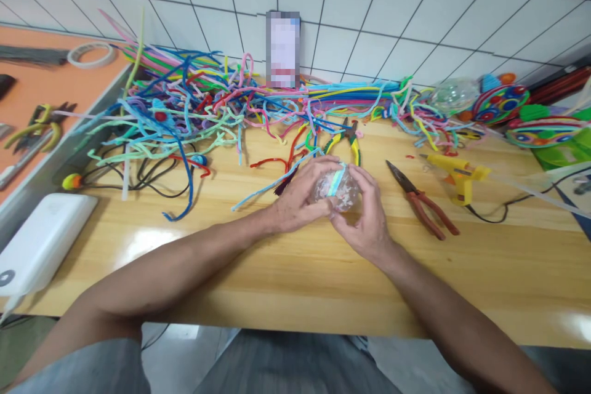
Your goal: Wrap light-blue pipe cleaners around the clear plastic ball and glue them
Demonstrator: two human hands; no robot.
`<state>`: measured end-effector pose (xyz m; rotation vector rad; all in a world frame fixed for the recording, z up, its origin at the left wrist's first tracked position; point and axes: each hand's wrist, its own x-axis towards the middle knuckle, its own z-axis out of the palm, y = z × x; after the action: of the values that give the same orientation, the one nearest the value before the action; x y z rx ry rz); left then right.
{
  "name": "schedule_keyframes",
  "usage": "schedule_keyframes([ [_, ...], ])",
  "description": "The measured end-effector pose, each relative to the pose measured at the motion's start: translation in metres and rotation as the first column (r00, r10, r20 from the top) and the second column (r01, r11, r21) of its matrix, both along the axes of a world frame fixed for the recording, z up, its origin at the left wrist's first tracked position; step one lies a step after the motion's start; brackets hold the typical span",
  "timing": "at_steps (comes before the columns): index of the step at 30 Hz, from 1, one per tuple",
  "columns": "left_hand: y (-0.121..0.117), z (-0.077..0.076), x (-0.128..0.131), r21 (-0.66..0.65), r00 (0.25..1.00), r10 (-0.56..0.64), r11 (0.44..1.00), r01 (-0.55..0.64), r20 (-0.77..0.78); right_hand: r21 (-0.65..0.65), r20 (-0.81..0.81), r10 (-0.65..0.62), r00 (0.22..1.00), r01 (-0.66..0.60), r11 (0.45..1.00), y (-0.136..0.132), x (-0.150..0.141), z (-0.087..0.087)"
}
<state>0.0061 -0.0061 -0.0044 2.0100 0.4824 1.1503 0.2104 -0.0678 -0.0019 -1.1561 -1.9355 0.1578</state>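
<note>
A clear plastic ball (pixel 347 191) with blue and yellow-green strips across it is held above the table between both hands. My left hand (pixel 302 196) wraps round its left side, thumb across the near face. On the right, my right hand (pixel 369 212) curls round the ball with the thumb below it. A light blue pipe cleaner (pixel 258 192) stretches out to the left behind my left hand. Just beyond the ball lie yellow-and-green-handled pliers (pixel 355 149), and red pipe cleaners (pixel 290 157) lie to their left.
Tangled colourful pipe cleaners (pixel 184 98) line the back beneath a propped phone (pixel 283 49). Red-handled pliers (pixel 422 203) and a yellow glue gun (pixel 459 175) lie right. Decorated balls (pixel 501 103) stand far right. A white power bank (pixel 44 240) sits left, beside black cord (pixel 148 181).
</note>
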Motion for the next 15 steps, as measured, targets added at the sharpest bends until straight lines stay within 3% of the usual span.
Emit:
schedule_keyframes([
  [15, 0.0022, -0.0011, -0.0017, 0.004, 1.000, 0.000, 1.000, 0.000, -0.025, 0.014, 0.005, 0.006, 1.000, -0.006, 1.000, 0.0006, 0.0012, -0.0011],
])
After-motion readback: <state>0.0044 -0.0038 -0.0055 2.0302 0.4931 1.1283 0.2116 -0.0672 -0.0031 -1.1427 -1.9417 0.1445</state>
